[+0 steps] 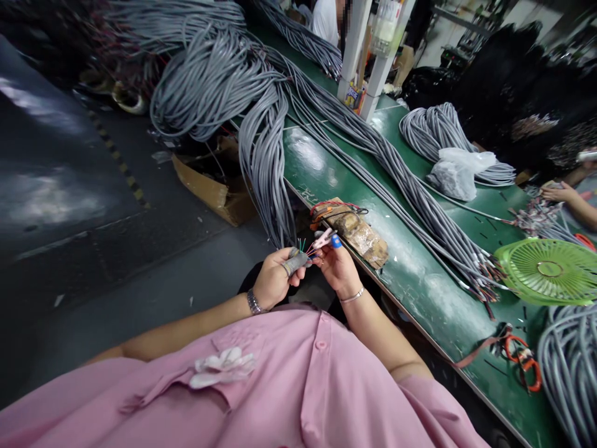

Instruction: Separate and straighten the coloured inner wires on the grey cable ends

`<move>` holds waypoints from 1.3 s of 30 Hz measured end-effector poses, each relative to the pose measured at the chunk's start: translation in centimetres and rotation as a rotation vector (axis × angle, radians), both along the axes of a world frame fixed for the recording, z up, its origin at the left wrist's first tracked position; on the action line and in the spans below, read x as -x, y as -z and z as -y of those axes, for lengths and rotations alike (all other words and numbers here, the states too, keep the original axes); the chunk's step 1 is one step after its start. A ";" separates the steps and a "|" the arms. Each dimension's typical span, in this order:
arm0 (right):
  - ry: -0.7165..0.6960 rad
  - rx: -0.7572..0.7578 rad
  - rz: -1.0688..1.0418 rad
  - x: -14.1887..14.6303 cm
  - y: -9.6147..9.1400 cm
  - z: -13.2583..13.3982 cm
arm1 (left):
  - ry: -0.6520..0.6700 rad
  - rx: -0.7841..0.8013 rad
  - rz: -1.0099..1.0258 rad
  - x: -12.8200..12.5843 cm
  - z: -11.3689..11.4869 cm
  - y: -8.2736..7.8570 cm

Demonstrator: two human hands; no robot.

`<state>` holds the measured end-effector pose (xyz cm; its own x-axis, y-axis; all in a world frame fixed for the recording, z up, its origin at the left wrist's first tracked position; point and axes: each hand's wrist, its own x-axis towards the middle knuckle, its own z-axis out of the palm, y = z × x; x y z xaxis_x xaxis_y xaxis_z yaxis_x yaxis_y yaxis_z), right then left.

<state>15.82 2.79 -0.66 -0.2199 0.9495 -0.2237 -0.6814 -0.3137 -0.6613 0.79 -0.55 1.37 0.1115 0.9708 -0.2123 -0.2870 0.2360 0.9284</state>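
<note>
My left hand [274,278] is closed round the end of a grey cable [295,262], whose thin coloured wires fan out above my fingers. My right hand [336,262] pinches those wires with a small pink tool [323,238]; a blue cap covers one fingertip. Both hands hover in front of me, just off the edge of the green table [420,274]. A taped brown block [358,233] with red and black wires sits on the table edge right beside my right hand.
Long bundles of grey cable [373,149] run across the table and hang over a cardboard box [219,190] on the floor. A green fan [550,271], a plastic bag [454,171], orange-handled cutters [525,361] and another person's hand [557,194] lie to the right.
</note>
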 end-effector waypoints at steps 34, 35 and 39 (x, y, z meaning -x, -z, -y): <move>0.048 -0.010 -0.062 0.6 1.0 -0.3 | -0.003 0.110 0.130 -0.8 -0.3 0.5; 0.046 -0.017 -0.073 0.7 1.0 -0.3 | 0.005 0.111 0.126 -0.8 -0.3 0.5; 0.027 -0.019 -0.086 0.7 0.6 -0.1 | 0.007 0.082 0.101 -0.8 -0.1 0.6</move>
<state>15.14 2.91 -1.21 -0.2114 0.9594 -0.1869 -0.7440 -0.2820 -0.6057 1.58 -0.42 0.82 0.1428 0.9498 -0.2783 -0.3763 0.3122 0.8723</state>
